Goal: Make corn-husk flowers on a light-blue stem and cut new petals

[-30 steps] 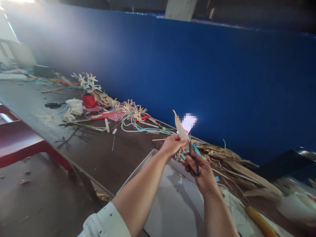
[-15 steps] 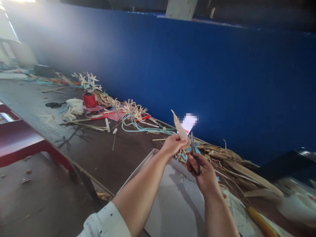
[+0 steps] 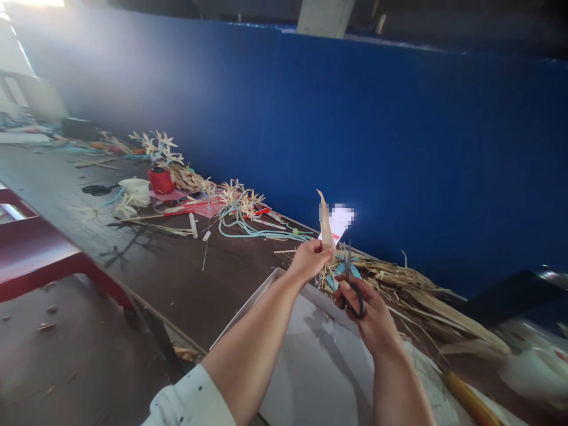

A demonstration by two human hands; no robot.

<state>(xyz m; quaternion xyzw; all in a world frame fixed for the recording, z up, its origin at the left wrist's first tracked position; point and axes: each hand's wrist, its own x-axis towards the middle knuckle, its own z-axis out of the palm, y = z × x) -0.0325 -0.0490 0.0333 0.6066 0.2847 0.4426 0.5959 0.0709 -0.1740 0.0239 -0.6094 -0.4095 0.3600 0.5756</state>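
Note:
Between the thumb and fingers of my left hand [image 3: 310,260] a dry corn husk piece [image 3: 326,228] is pinched, its pointed tip upward. My right hand [image 3: 366,307] grips a pair of scissors [image 3: 350,275] by its dark handles, blades pointing up and slightly parted. The blades stand just right of the husk, apart from it. Below both hands lies a white shallow box or tray [image 3: 306,355]. Blue pieces [image 3: 332,281] and husk scraps lie behind the hands.
Dry husks [image 3: 426,302] are heaped on the right. Husk flowers [image 3: 239,198] with light-blue cords [image 3: 261,234] lie along the blue partition [image 3: 399,136]. Further left are a red pot [image 3: 160,180], a white cup [image 3: 136,190] and dark scissors [image 3: 98,189]. A red stool [image 3: 39,260] stands lower left.
The husk has turned more upright and shifted slightly left in my left hand. The scissors have moved a little right and down, away from it, and their blades have parted.

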